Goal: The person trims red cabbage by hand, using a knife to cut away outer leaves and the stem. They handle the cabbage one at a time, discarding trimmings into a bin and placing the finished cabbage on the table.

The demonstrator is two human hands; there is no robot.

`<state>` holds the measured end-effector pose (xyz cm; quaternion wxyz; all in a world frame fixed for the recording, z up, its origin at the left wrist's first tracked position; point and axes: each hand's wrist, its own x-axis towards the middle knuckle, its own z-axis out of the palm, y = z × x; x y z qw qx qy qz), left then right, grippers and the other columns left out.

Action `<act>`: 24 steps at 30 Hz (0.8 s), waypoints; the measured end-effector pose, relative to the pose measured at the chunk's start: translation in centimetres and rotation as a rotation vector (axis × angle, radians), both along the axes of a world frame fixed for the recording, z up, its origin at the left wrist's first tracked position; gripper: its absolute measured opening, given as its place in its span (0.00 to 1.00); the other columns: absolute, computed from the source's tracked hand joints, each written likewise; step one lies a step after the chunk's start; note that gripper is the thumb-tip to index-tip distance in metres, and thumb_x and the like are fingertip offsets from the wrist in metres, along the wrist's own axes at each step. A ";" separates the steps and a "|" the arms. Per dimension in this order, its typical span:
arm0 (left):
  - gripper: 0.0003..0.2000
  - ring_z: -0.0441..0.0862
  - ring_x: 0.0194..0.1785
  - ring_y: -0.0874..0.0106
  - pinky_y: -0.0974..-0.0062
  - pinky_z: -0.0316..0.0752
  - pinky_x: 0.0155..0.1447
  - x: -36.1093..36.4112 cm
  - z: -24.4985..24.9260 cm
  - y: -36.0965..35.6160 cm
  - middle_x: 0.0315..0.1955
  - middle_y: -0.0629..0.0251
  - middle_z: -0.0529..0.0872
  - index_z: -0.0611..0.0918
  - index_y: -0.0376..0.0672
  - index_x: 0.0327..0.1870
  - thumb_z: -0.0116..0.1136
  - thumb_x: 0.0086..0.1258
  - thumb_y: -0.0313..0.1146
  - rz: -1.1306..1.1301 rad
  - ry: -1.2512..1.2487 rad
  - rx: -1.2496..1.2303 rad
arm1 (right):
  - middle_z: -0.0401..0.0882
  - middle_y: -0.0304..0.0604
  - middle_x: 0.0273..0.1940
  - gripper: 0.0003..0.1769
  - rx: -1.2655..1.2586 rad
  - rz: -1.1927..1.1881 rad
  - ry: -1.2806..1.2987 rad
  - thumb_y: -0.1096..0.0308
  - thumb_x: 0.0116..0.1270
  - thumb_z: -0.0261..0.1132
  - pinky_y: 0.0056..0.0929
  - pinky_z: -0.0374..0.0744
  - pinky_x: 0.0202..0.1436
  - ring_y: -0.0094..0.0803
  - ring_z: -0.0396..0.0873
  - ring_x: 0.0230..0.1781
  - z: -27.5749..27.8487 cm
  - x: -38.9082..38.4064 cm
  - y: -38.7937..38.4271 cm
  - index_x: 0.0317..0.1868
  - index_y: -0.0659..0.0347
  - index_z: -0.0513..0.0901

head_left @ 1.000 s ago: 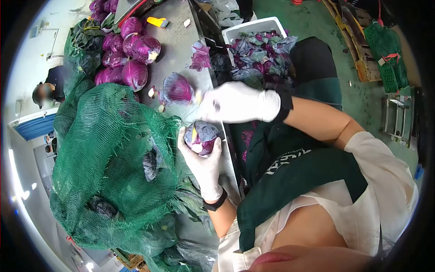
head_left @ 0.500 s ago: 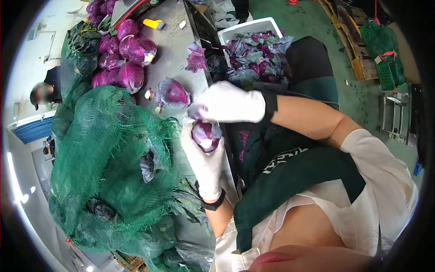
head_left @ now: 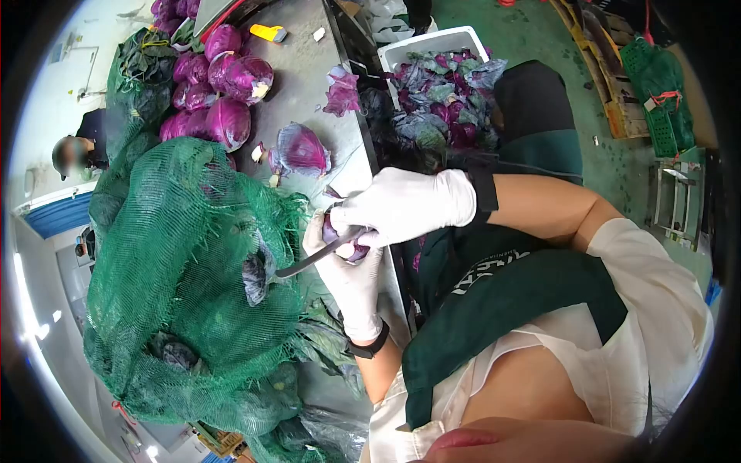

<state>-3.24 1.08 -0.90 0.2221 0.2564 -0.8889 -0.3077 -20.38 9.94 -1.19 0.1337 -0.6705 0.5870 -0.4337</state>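
Note:
My gloved left hand (head_left: 351, 289) is wrapped round a small red cabbage (head_left: 360, 251), its pale cut stem facing up. Over the cabbage lies my gloved right hand (head_left: 405, 207), closed on a knife (head_left: 318, 256). The blade crosses the cabbage and points toward the green net; my right fingers hide the handle and much of the cabbage. Just beyond my hands, loose purple cabbage leaves (head_left: 302, 150) rest on the metal table (head_left: 297, 85), with small stem pieces beside them.
A large green net sack (head_left: 193, 270) with cabbages covers the table's left side. Several peeled red cabbages (head_left: 229, 123) are piled farther back, near a yellow-handled tool (head_left: 268, 33). A white bin (head_left: 432, 42) of trimmed leaves stands on the right. Another person (head_left: 85, 147) is at far left.
My right hand has come down onto the cabbage, and the knife blade now shows across it. The left hand keeps its hold. The whole view has shifted slightly.

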 end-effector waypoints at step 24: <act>0.42 0.76 0.60 0.67 0.71 0.73 0.65 -0.5 0.4 -0.4 0.58 0.56 0.75 0.65 0.38 0.71 0.77 0.53 0.23 0.036 0.029 0.072 | 0.78 0.41 0.26 0.05 -0.112 -0.009 -0.029 0.64 0.64 0.63 0.36 0.77 0.28 0.41 0.80 0.24 0.0 0.8 -0.3 0.38 0.54 0.79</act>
